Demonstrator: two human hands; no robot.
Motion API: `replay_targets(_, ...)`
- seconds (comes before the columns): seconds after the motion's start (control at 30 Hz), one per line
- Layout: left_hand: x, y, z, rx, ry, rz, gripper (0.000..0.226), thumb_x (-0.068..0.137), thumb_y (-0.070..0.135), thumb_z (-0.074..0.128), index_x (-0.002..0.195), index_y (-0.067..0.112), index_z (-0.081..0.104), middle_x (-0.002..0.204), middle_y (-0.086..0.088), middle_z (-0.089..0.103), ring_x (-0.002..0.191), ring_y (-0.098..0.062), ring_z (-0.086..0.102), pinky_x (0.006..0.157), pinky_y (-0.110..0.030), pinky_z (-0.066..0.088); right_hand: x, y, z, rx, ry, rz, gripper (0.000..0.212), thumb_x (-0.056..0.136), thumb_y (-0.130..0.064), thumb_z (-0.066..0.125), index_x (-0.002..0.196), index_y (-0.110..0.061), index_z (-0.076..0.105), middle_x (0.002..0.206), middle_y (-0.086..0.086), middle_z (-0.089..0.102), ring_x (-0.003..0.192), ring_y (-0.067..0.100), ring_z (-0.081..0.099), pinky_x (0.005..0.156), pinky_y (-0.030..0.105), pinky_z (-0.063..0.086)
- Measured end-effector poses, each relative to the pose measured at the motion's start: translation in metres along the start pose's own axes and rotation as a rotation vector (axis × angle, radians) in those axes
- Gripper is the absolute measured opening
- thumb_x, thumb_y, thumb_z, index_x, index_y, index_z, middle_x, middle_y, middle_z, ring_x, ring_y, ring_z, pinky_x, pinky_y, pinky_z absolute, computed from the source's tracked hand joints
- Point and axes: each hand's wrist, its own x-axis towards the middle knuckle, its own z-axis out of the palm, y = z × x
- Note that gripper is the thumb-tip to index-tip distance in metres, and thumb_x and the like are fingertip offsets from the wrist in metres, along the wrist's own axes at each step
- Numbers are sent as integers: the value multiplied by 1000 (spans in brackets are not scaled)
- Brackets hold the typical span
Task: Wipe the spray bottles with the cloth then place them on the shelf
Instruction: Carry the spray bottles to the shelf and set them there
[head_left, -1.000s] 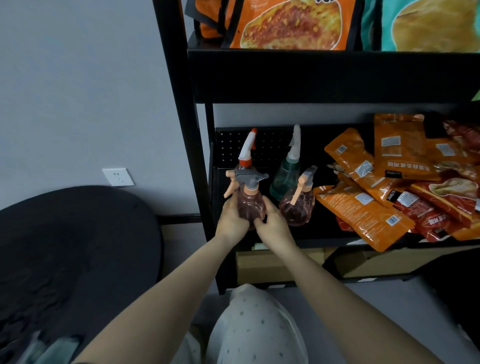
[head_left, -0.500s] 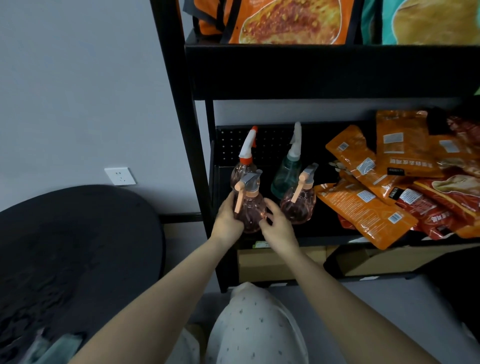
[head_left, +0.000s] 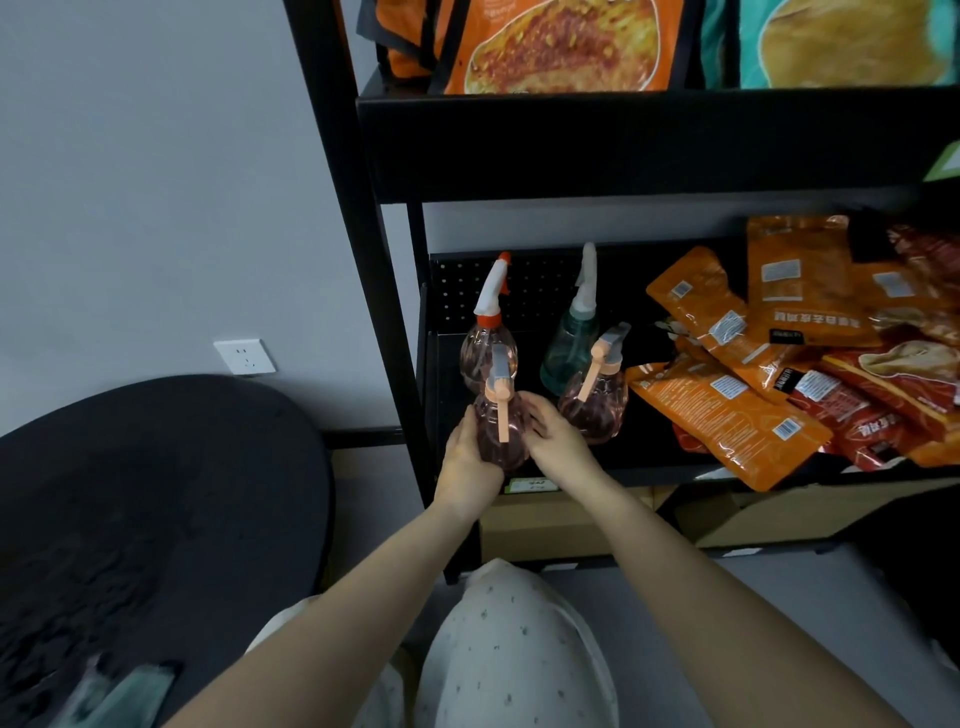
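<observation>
Placement of a spray bottle, head view. I hold the pink spray bottle (head_left: 500, 431) between both hands at the front edge of the shelf (head_left: 649, 470); whether its base touches the shelf I cannot tell. My left hand (head_left: 470, 457) wraps the bottle's left flank, fingers curled round the belly. My right hand (head_left: 556, 441) meets the right flank, fingers (head_left: 535, 415) curled against the plastic. The peach trigger (head_left: 501, 410) hangs toward me, between the two sets of fingers.

Just beyond my fingers stands a second pink bottle with a white nozzle (head_left: 488, 343); to the right of my right fingers, close by, a third pink bottle (head_left: 592, 405), and behind it a green bottle (head_left: 569, 348). Orange snack packets (head_left: 727, 410) lie further right.

Handling, as I judge it: thin clear plastic, light, apparently near empty, smooth and somewhat slippery, top-heavy at the sprayer. The rounded belly is the sound place to hold; the trigger would pivot.
</observation>
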Motion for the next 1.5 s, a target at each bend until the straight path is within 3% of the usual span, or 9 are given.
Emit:
replay_targets(0.27,-43,34,-5,-88,32,-36,56,79,-2,54,131,12,42,121,-4,57,113,-21,56,91,-31,45,-19,-1,-7,-45,-22,2,61,95,-9,46,148,-30,24,143,-2,44,125,27,48,103,42,40)
replay_targets(0.43,-76,31,26,50,-130,-53,66,82,-9,44,144,10,30,146,-8,36,136,-18,33,107,-19,24,-42,16,-29,-94,118,-40,45,96,-7,44,140,-18,42,141,2,47,130,13,44,101,20,33)
replay_targets(0.53,-74,46,48,96,-220,21,67,87,-6,41,148,14,22,153,-3,26,141,-15,24,100,-11,18,-49,20,-49,-120,262,-53,35,95,-4,47,129,-9,54,130,4,58,120,14,52,95,16,36)
replay_targets(0.7,-39,71,68,15,-138,63,67,80,-7,41,144,14,33,140,-9,45,131,-26,43,109,-40,36,-44,28,-76,-127,401,-40,38,95,-7,48,133,-10,49,135,7,51,121,18,50,93,23,40)
replay_targets(0.93,-3,91,71,31,-73,119,59,86,-5,50,141,11,35,139,-8,44,133,-23,38,100,-20,30,-26,25,-79,-112,347,-35,52,96,-8,45,145,-17,33,145,5,39,134,21,38,103,26,30)
replay_targets(1.2,29,90,74,88,-131,113,75,79,-4,50,146,21,30,141,-10,45,132,-25,41,109,-45,35,-13,22,-81,-68,349,-46,46,97,-13,44,142,-20,38,138,3,47,126,17,45,98,24,37)
replay_targets(1.3,24,88,74,82,-145,116,73,79,7,52,146,26,31,140,-9,46,131,-23,43,109,-44,36,-9,24,-85,-33,331,-34,43,97,-15,43,140,-22,42,132,2,54,122,17,50,100,32,43)
replay_targets(1.4,14,87,72,55,-145,98,74,82,-3,50,149,18,26,148,-6,36,138,-20,31,114,-31,25,-6,22,-87,-15,297,-34,41,99,-16,41,140,-20,43,129,1,56,113,11,52,90,24,43)
replay_targets(1.5,10,77,74,58,-116,94,75,74,5,50,145,19,32,143,-9,43,134,-23,39,111,-42,34,-5,20,-88,0,259,-25,38,101,-20,39,138,-21,45,122,0,58,103,8,53,76,15,42)
